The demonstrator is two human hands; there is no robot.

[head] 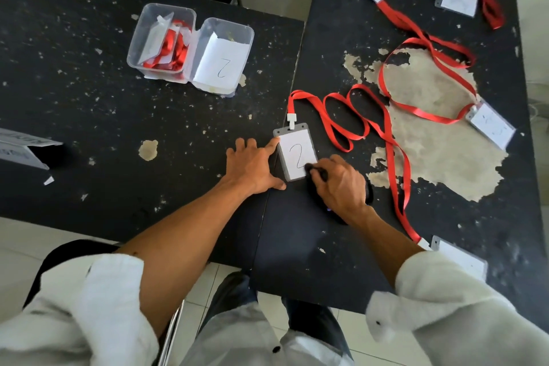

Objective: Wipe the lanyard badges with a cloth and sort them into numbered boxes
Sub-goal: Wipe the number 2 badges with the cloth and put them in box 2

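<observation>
Rolled white sleeves (439,300) are framing a left hand (252,166), fingers spread flat, steadying the badge marked 2 (297,154) on the worktop (178,128) while right-hand (341,184) fingers are clutching a dark cloth (316,172), wiping it. One box (162,40) is holding badges; four badges are waiting, box 2 (222,55) seemingly badgeless.

Left hand (255,168) lies flat with fingers spread; right hand (341,181) is curled in a closed grip.

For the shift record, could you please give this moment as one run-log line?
step: wiping | left hand: steadying badge marked 2 | right hand: rubbing dark cloth on badge | box marked 2: no badges visible
</observation>
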